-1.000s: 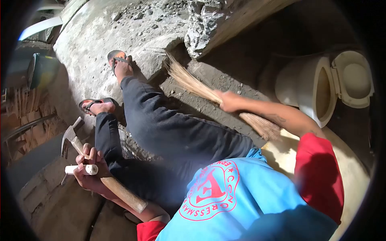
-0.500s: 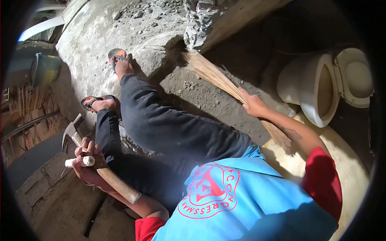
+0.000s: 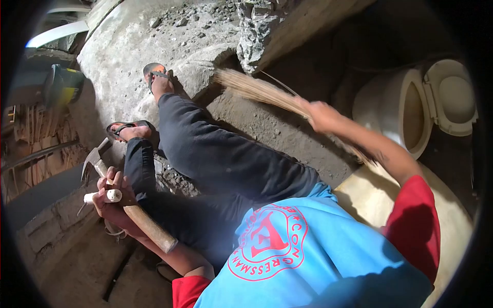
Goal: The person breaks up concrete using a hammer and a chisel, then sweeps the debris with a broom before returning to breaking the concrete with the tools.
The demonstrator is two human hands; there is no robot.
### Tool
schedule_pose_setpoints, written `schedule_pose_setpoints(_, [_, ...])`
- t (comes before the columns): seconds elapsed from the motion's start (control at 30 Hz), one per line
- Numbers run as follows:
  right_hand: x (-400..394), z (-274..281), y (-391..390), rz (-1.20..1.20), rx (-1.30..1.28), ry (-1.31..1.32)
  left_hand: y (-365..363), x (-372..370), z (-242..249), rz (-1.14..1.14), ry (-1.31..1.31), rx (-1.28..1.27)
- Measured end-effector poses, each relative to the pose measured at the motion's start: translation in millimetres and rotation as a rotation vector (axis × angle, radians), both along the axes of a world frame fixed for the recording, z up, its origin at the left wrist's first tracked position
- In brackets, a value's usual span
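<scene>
In the head view, my left hand [image 3: 121, 205] is closed round the wooden handle of a claw hammer [image 3: 150, 229], its metal head pointing up and away. The same fingers hold a white-handled tool [image 3: 114, 195] crosswise over the hammer, with a thin metal shaft showing past the hand. My right hand [image 3: 324, 117] is wrapped round the middle of a stick broom [image 3: 259, 91]. Its spread bristle tips lie beside a broken chunk of concrete [image 3: 205, 64], over the dusty ground [image 3: 257, 120]. The broom's other end passes beneath my forearm.
A toilet bowl [image 3: 393, 110] with its lid raised stands at the right. Rubble [image 3: 197, 25] lies scattered on the concrete at the top, near a jagged broken edge [image 3: 252, 36]. My sandalled feet [image 3: 162, 84] rest at the upper left. A dark bucket [image 3: 62, 86] is farther left.
My right hand has moved up and slightly right, and the broom tips have swept left toward my leg. My left hand keeps its hold on the hammer and white-handled tool.
</scene>
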State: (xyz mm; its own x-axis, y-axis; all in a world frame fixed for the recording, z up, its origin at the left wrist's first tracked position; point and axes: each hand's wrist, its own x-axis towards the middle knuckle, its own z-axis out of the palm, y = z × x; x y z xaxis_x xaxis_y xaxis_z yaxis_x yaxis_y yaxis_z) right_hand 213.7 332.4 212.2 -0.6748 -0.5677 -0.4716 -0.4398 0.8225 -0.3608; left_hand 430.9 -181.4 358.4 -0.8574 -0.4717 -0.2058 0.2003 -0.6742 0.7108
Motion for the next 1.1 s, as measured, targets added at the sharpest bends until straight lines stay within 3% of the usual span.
schedule_pose_setpoints(0.07, [-48, -30, -34, -0.132, 0.008, 0.032, 2, -2, 2, -0.017, 0.027, 0.001])
schedule_pose_setpoints(0.13, [-66, -36, -70, -0.030, 0.286, -0.116, 4, -5, 1, -0.039, 0.053, 0.004])
schedule_pose_setpoints(0.17, [-60, -62, -70, -0.035, 0.266, -0.086, 3, -5, 0, -0.045, 0.064, -0.012])
schedule_pose_setpoints(0.27, [-28, -51, -61, 0.110, 0.346, -0.204, 5, -3, -1, -0.013, 0.055, -0.020])
schedule_pose_setpoints(0.37, [-9, 20, -48, 0.091, 0.338, -0.275, 2, 0, -4, 0.020, 0.046, -0.020])
schedule_pose_setpoints(0.43, [-9, 47, -43, -0.105, 0.076, -0.458, 0, 2, -5, 0.024, 0.053, -0.010])
schedule_pose_setpoints(0.47, [-14, 47, -47, -0.106, 0.081, -0.449, -1, 3, -5, 0.007, 0.061, 0.003])
schedule_pose_setpoints(0.57, [-38, 11, -83, -0.585, -0.227, -0.875, -7, 5, -8, -0.033, 0.104, 0.038])
schedule_pose_setpoints(0.6, [-61, -30, -88, -0.611, -0.221, -0.960, -7, 6, -9, -0.062, 0.132, 0.063])
schedule_pose_setpoints(0.67, [-68, -39, -106, -1.083, -0.433, -1.288, -7, 5, -7, -0.049, 0.114, 0.054])
schedule_pose_setpoints(0.73, [-66, -43, -107, -1.152, -0.508, -1.380, -4, 10, -9, -0.029, 0.085, 0.062])
schedule_pose_setpoints(0.9, [-20, 42, -85, -1.040, -0.197, -1.340, -3, 6, -6, -0.045, 0.102, 0.052])
schedule_pose_setpoints(0.97, [-14, 87, -75, -0.805, -0.142, -1.142, 0, 3, -3, -0.025, 0.080, 0.041])
schedule_pose_setpoints(1.03, [-17, 79, -64, -0.629, -0.094, -0.902, 2, 3, -2, -0.033, 0.106, 0.084])
schedule_pose_setpoints(1.1, [-28, 29, -51, -0.544, -0.065, -0.734, 2, 1, -3, -0.057, 0.131, 0.074])
